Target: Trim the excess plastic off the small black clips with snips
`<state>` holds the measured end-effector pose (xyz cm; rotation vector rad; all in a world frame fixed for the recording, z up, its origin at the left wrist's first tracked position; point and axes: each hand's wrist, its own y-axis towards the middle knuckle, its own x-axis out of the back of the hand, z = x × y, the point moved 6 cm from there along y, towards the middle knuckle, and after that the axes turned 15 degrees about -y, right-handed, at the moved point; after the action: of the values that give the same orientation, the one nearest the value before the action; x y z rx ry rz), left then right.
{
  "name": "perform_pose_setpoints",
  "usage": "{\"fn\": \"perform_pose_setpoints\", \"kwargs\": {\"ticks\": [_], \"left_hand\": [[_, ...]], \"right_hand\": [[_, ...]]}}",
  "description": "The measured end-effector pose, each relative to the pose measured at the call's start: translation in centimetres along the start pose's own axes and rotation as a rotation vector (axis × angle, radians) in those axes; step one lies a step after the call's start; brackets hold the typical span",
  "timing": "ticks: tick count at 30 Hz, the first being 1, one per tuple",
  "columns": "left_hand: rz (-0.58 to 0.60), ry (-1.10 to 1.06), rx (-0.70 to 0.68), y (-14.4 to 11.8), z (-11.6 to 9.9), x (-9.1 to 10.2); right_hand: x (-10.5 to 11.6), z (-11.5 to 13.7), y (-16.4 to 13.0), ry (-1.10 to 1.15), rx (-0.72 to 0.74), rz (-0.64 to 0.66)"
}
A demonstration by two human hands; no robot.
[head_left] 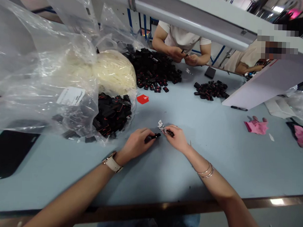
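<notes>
My left hand (136,144) rests on the pale blue table (164,173) with its fingers closed on a small black part (155,136). Just to its right, my right hand (176,138) pinches another small black part (170,132). The two parts are close together, nearly touching end to end. A few tiny white pieces (161,124) lie on the table just beyond my fingertips. A watch with a pale strap sits on my left wrist and thin bangles on my right.
A clear bag of black parts (111,115) and a bag of white pieces (114,72) lie left. Loose black piles (155,70) (210,89) sit farther back, where another person's hands (183,55) work. A red piece (142,99), pink cloth (256,126) and black tray (8,153) lie around.
</notes>
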<state>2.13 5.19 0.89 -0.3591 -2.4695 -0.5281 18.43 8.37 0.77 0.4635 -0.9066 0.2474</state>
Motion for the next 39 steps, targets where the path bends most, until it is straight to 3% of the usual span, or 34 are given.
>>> {"fn": "perform_pose_setpoints", "kwargs": {"ticks": [6,13,21,29,39], "left_hand": [[-0.013,0.011,-0.027,-0.1,-0.1,0.0],[-0.011,0.027,-0.037,-0.1,-0.1,-0.1],[0.013,0.021,-0.04,-0.1,-0.2,-0.1],[0.026,-0.001,0.037,0.0,-0.2,-0.1],[0.054,0.027,0.037,0.1,-0.1,-0.2]], "right_hand": [[0.0,2.0,-0.4,0.098,0.05,0.057],[0.2,2.3,-0.5,0.07,-0.012,0.109],[-0.5,2.9,-0.9,-0.155,0.078,0.178],[-0.2,2.4,-1.1,-0.137,0.158,0.054],[-1.1,4.1,-1.4,-0.335,0.291,0.221]]}}
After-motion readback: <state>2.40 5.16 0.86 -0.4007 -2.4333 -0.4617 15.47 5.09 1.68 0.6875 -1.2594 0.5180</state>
